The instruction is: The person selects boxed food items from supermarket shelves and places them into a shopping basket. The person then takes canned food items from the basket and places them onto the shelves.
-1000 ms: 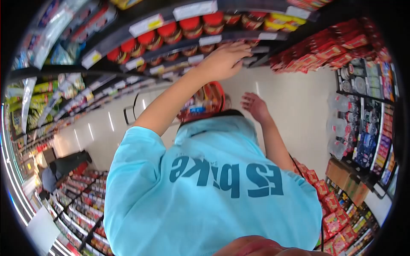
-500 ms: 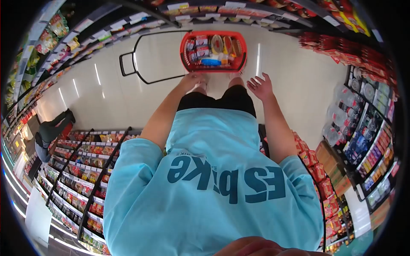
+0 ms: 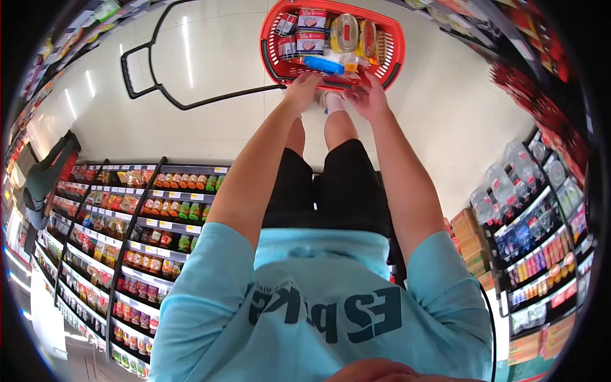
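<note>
A red shopping basket stands on the floor ahead of my feet, holding several cans, a blue-lidded container, boxes with a red and white print and yellow-lidded containers. My left hand is at the basket's near rim, its fingers reaching forward; whether they touch the rim is unclear. My right hand lies at the near right rim with fingers apart, close to a small jar with an orange top. The basket's long black pull handle is folded out to the left.
Stocked shelves run along the left, and a person stands beyond them. Bottles and other goods fill racks on the right, with cardboard boxes before them. A pale tiled floor lies between.
Both hands have moved toward the near side of the basket; the right hand came in from the right. The basket appears larger and nearer as my view has leaned forward.
</note>
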A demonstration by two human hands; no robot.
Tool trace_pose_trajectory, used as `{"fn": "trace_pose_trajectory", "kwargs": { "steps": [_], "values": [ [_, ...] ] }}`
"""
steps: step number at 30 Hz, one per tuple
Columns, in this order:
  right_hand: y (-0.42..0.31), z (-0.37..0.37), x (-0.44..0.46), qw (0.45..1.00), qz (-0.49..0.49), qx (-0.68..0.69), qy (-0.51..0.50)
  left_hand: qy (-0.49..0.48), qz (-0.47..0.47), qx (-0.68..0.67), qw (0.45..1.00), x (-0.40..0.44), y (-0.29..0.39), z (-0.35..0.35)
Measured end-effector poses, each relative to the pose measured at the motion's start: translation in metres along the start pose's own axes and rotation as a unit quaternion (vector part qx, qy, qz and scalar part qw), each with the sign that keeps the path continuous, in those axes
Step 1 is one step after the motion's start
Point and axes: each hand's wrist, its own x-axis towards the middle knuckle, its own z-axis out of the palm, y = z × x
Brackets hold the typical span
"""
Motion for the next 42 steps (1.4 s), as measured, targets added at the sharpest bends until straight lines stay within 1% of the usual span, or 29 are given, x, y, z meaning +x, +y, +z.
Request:
{"fn": "trace_pose_trajectory", "kwargs": {
  "steps": [1,2,3,4,5,7,9,10,11,12,13,15,16,17,19,20,23,24,25,26,28,29,31,33,35,37,39,40,42],
  "values": [
    [-0.005,0.006,0.031,0.998,0.004,0.014,-0.062,0.021,0.018,0.020,0.999,0.010,0.008,0.008],
    [-0.008,0.008,0.060,0.998,0.011,0.009,-0.057,0.013,0.041,0.037,0.998,0.009,0.012,0.013],
    [-0.008,0.012,0.085,0.998,-0.010,0.008,-0.060,0.018,0.034,0.030,0.999,0.019,0.007,0.009],
    [-0.009,0.015,0.107,0.997,-0.031,0.006,-0.065,-0.020,0.029,0.029,0.999,0.029,0.003,0.005],
    [-0.007,0.022,0.121,0.998,-0.024,0.000,-0.061,-0.060,0.024,0.030,0.997,0.038,-0.002,0.001],
    [-0.006,0.042,0.142,0.994,-0.063,0.053,0.070,-0.045,0.007,-0.008,0.999,0.043,-0.005,-0.007],
    [-0.002,0.043,0.165,0.993,-0.065,0.057,0.078,-0.031,-0.013,-0.043,0.999,0.038,-0.019,-0.016],
    [-0.002,0.046,0.174,0.995,-0.080,0.047,0.045,-0.027,-0.016,-0.059,0.998,0.036,-0.021,-0.020],
    [-0.001,0.051,0.181,0.995,-0.096,0.039,0.010,-0.022,-0.017,-0.073,0.997,0.036,-0.023,-0.026],
    [-0.002,0.059,0.183,0.996,-0.086,0.003,0.027,-0.020,-0.017,-0.075,0.997,0.035,-0.026,-0.031],
    [-0.002,0.067,0.183,0.996,-0.085,0.001,0.028,-0.022,-0.020,-0.081,0.996,0.032,-0.029,-0.033],
    [-0.002,0.074,0.187,0.991,-0.126,-0.010,0.040,-0.027,-0.026,-0.090,0.995,0.030,-0.037,-0.038],
    [-0.004,0.078,0.187,0.992,-0.122,0.018,0.038,-0.032,-0.034,-0.100,0.994,0.030,-0.041,-0.042],
    [-0.006,0.078,0.189,0.991,-0.124,0.017,0.038,-0.037,-0.042,-0.110,0.992,0.029,-0.041,-0.042],
    [-0.005,0.080,0.194,0.985,-0.153,0.075,0.034,-0.046,-0.052,-0.112,0.991,0.027,-0.040,-0.043],
    [-0.005,0.080,0.193,0.985,-0.154,0.075,0.034,-0.053,-0.064,-0.112,0.990,0.025,-0.040,-0.043],
    [-0.006,0.080,0.184,0.988,-0.141,0.062,0.031,-0.053,-0.065,-0.119,0.989,0.023,-0.040,-0.043],
    [-0.006,0.084,0.180,0.984,-0.121,0.084,0.101,-0.053,-0.064,-0.117,0.990,0.021,-0.041,-0.044],
    [-0.007,0.089,0.176,0.974,-0.101,0.107,0.170,-0.060,-0.065,-0.147,0.985,0.020,-0.043,-0.044],
    [-0.006,0.084,0.178,0.974,-0.102,0.108,0.169,-0.067,-0.066,-0.178,0.979,0.019,-0.043,-0.044],
    [-0.003,0.067,0.184,0.990,-0.123,0.073,0.019,-0.070,-0.066,-0.180,0.979,0.012,-0.037,-0.040],
    [-0.004,0.069,0.182,0.989,-0.124,0.075,0.018,-0.073,-0.068,-0.184,0.978,0.011,-0.035,-0.038],
    [0.001,0.074,0.177,0.985,-0.136,0.056,-0.092,-0.080,-0.065,-0.175,0.979,0.011,-0.036,-0.038],
    [0.005,0.073,0.160,0.986,-0.138,0.057,-0.076,-0.086,-0.070,-0.169,0.979,0.002,-0.040,-0.034],
    [0.002,0.078,0.130,0.991,-0.093,0.060,-0.072,-0.081,-0.083,-0.157,0.981,-0.007,-0.031,-0.034],
    [-0.001,0.067,0.099,0.991,-0.088,0.051,-0.083,-0.074,-0.077,-0.143,0.984,-0.024,-0.019,-0.034],
    [-0.005,0.061,0.045,0.987,-0.049,-0.017,-0.154,-0.070,-0.070,-0.127,0.987,-0.051,-0.004,-0.036],
    [-0.008,0.059,0.015,0.985,-0.057,-0.015,-0.161,-0.070,-0.047,-0.113,0.990,-0.065,0.006,-0.037],
    [-0.011,0.055,-0.050,0.980,0.014,-0.036,-0.193,-0.071,-0.016,-0.093,0.993,-0.102,0.037,-0.040]
  ]
}}
